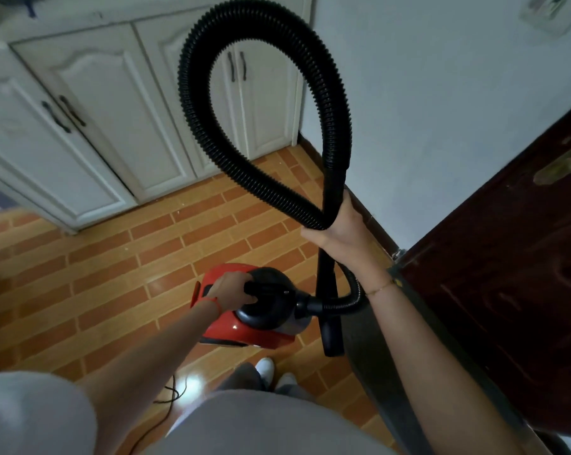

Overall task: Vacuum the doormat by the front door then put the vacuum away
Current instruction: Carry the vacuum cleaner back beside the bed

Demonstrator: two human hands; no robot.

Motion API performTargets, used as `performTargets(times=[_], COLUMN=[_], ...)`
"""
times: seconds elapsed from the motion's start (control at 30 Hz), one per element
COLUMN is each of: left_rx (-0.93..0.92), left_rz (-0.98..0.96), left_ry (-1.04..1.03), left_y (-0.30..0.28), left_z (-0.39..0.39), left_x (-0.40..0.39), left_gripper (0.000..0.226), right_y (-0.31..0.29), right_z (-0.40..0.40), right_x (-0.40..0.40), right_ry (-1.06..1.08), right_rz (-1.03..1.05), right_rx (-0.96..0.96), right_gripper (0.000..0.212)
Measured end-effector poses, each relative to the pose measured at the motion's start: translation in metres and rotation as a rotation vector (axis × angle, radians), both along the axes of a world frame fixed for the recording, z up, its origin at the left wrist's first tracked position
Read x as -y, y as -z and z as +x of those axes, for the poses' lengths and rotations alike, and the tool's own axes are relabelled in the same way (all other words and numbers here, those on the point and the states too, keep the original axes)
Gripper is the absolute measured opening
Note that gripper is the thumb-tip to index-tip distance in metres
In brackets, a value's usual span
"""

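- Left hand point(231, 289) curled round the carry handle of the red canister vacuum point(244, 326), directly below it, above the tiled floor point(113, 257)
- Right hand point(338, 224) grips the looped hose point(192, 77) and wand point(330, 310); wand hangs near-vertical
- Dark doormat point(376, 372) underfoot at right, beside the door point(507, 257)
- Judgement: carry-away phase; white cabinets point(97, 126) lie ahead-left

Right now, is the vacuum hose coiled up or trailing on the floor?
Looped up: the hose arcs high, gathered in the right hand.
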State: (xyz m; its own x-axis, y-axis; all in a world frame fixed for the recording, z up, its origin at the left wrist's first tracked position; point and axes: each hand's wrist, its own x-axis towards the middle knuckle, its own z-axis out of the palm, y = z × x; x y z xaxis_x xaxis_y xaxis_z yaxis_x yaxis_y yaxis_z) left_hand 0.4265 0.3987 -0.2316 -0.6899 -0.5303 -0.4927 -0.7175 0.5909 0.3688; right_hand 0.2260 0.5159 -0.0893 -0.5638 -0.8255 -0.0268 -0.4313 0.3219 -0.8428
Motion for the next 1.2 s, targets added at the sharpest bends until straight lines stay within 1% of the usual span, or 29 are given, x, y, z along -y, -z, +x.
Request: performTargets(times=[0.27, 0.37, 0.5, 0.63, 0.8, 0.9, 0.97, 1.2], left_rx=[-0.015, -0.013, -0.027, -0.054, -0.056, -0.059, -0.070, -0.079], left_rz=[-0.049, -0.055, -0.049, -0.048, -0.053, -0.051, -0.047, -0.055], left_ry=[-0.200, -0.276, -0.383, -0.491, -0.607, -0.678, -0.734, -0.882], left_y=[-0.010, -0.012, -0.015, -0.016, -0.019, -0.019, -0.018, -0.019], left_z=[0.036, 0.053, 0.079, 0.111, 0.157, 0.189, 0.212, 0.291], left_x=[0.009, 0.014, 0.022, 0.032, 0.056, 0.076, 0.090, 0.144], left_gripper=[0.025, 0.025, 0.024, 0.021, 0.030, 0.033, 0.031, 0.031], right_y=[-0.004, -0.003, 0.001, 0.005, -0.005, -0.008, -0.011, -0.012], right_z=[0.019, 0.029, 0.049, 0.074, 0.121, 0.153, 0.176, 0.264], right_x=[0.043, 0.063, 0.093, 0.126, 0.171, 0.205, 0.229, 0.310], right_ry=[-0.186, -0.234, -0.295, -0.389, -0.506, -0.553, -0.585, -0.706], right_rz=[-0.067, -0.062, -0.102, -0.068, -0.140, -0.150, -0.140, -0.145], right_rx=[-0.017, -0.043, -0.051, -0.068, -0.094, -0.124, -0.131, -0.127], right_gripper=[0.067, 0.061, 0.062, 0.054, 0.067, 0.064, 0.062, 0.062])
